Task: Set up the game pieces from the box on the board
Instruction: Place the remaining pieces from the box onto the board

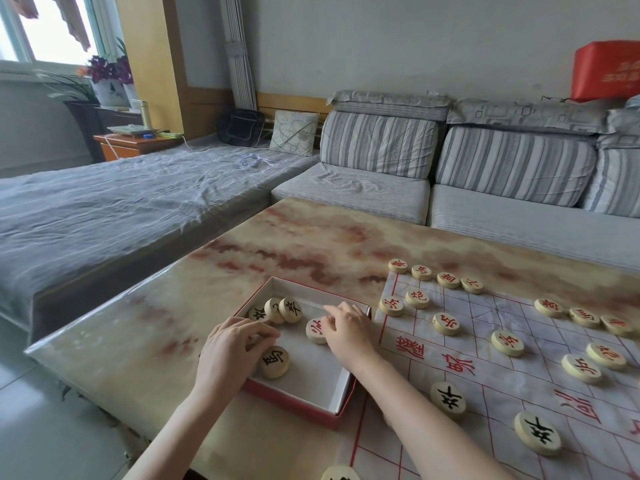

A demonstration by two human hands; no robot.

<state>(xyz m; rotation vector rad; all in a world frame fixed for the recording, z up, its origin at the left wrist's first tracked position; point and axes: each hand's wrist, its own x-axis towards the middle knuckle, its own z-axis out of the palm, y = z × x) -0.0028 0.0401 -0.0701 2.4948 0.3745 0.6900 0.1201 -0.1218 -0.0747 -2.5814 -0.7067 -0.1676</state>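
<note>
Nearest us in the head view, two bare forearms stretch forward into the red box (294, 403), which sits on the worktop (311, 237) just left of the cloth board (512, 382). Our left hand (230, 344) hangs over the box's left wall, its fingers (259, 332) curled down with the tips drawn toward the thumb. We cannot tell whether they pinch anything beneath.

The black horse piece (273, 362) lies flat just on the near side of those tips, partly under the hand's edge. Our right hand (348, 329) sits by the box's right wall with its fingers (334, 317) bent. Their tips touch the right edge of the red-lettered piece (316, 331), which lies flat to their left; we cannot tell whether they have closed on it.

In the far left corner three further pieces (278, 310) lean together, nearer the left hand. We judge the right hand best placed for the red-lettered piece and the left for the horse. Both are round discs with no long axis, so a pinch across the rim should serve.
</note>
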